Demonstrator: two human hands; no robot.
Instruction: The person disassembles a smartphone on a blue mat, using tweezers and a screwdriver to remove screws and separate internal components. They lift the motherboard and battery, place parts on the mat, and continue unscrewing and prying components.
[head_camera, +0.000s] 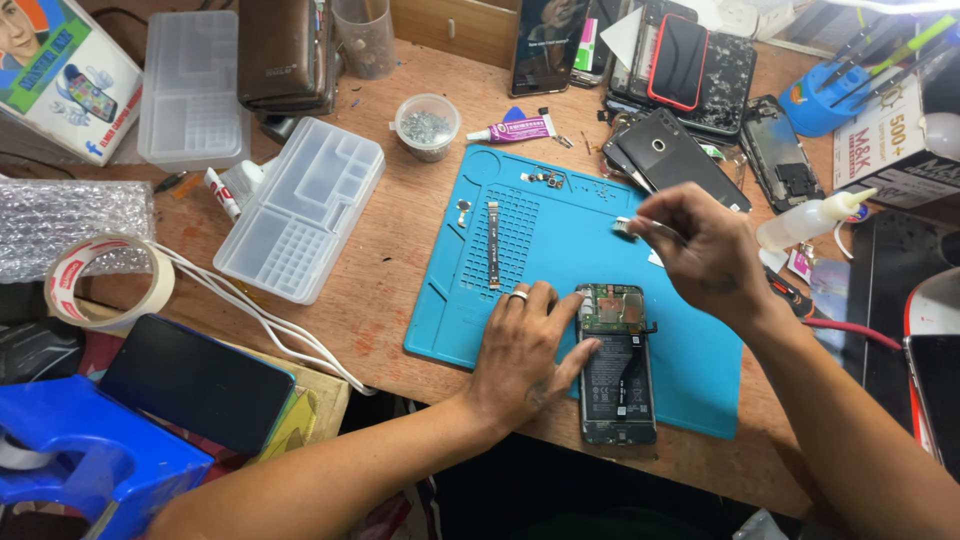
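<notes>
The opened black phone with bare circuit board and battery (616, 365), lengthwise toward me on the blue silicone mat (560, 230), is lying under my flat left hand (520, 355), while my right hand (700, 250) is pinching slim metal tweezers (640, 230) just above it.

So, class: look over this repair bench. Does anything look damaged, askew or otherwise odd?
Yes. The opened phone under the left hand lies half off the blue mat, its lower end on bare wood near the desk edge. Behind, a phone with a shattered back sits in a pile. The right hand holds a small metal part.
</notes>
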